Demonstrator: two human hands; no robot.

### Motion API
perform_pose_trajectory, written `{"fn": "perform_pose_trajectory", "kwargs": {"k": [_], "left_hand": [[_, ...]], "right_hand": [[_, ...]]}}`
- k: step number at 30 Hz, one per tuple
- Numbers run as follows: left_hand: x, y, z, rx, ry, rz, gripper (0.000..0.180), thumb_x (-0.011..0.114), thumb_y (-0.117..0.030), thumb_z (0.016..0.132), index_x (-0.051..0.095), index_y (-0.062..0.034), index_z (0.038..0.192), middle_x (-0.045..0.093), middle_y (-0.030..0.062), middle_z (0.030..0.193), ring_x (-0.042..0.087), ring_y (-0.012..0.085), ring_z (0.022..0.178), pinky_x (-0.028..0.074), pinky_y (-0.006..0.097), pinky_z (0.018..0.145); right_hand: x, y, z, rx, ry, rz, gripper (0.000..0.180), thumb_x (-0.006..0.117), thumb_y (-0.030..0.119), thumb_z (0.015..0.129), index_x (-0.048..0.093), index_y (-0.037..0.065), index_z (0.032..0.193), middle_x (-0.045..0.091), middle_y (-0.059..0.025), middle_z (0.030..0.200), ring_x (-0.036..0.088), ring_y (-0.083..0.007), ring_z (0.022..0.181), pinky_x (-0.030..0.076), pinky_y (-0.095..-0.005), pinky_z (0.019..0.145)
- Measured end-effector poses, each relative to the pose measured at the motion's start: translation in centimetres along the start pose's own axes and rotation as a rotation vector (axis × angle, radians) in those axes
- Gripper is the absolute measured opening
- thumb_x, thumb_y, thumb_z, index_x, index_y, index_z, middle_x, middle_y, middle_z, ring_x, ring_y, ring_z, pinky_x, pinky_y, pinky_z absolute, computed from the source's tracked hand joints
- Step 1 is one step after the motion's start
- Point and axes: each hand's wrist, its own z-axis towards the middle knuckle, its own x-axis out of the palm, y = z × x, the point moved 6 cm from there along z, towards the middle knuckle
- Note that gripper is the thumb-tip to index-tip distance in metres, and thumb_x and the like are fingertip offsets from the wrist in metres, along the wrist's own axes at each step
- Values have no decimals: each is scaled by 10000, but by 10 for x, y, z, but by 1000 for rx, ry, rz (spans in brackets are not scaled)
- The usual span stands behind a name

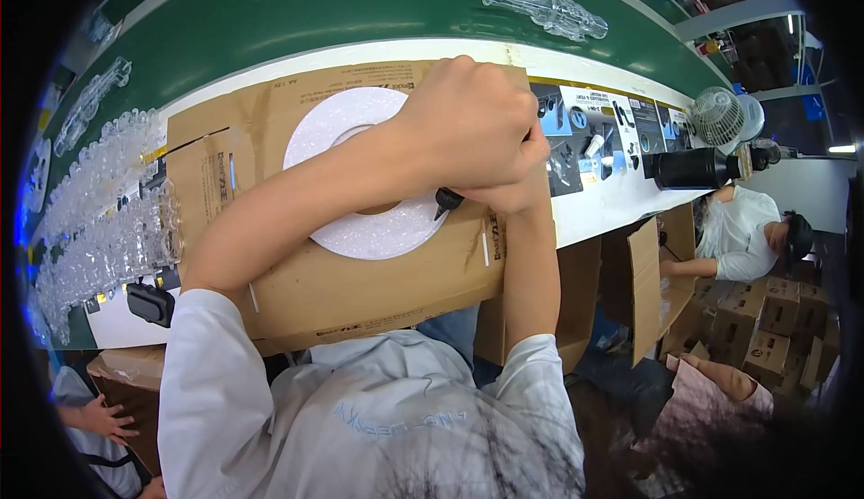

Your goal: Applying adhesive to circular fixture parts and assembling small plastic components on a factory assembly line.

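Note:
A flat white speckled ring (pixel 335 125) with a round hole lies on a brown cardboard sheet (pixel 297 305) in front of me. My left forearm crosses over the ring, and my left hand (pixel 472 116) is closed in a fist against my right hand. Partly below it, my right hand (pixel 515 188) is closed around a black tool with a pointed end (pixel 446 200); its tip sits at the ring's right edge. The hands hide most of the tool, so its kind does not show. What the left fingers grip is hidden.
Clear plastic parts (pixel 99 193) are heaped on the left; another clear part (pixel 544 6) lies on the green surface (pixel 360 4). Printed packages (pixel 594 143), a black cylinder (pixel 693 169) and a fan (pixel 717 114) stand rightward. Co-workers (pixel 747 229) and cartons (pixel 765 355) are nearby.

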Motion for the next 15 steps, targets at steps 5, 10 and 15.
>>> {"fn": "perform_pose_trajectory", "kwargs": {"k": [5,10,15], "left_hand": [[3,3,-2,-36,36,-16,186,631,-190,675,670,-17,616,622,129,575,601,293,505,492,370,487],[3,5,-3,-61,18,-27,190,632,-186,682,663,-10,617,617,142,578,601,296,511,494,377,492],[-2,0,-1,-71,29,-28,192,649,-194,685,651,-17,612,616,132,588,596,295,510,492,383,491]], "right_hand": [[-1,-10,0,128,-78,90,869,920,154,442,512,-3,1194,652,-103,1104,636,-214,1029,516,-364,880],[-1,-17,-2,103,40,57,913,922,159,447,480,-5,1229,637,-96,1131,633,-211,1032,513,-361,876],[1,0,1,-81,-34,99,559,850,157,632,585,11,1102,638,-71,1070,605,-196,1007,501,-341,831]]}}
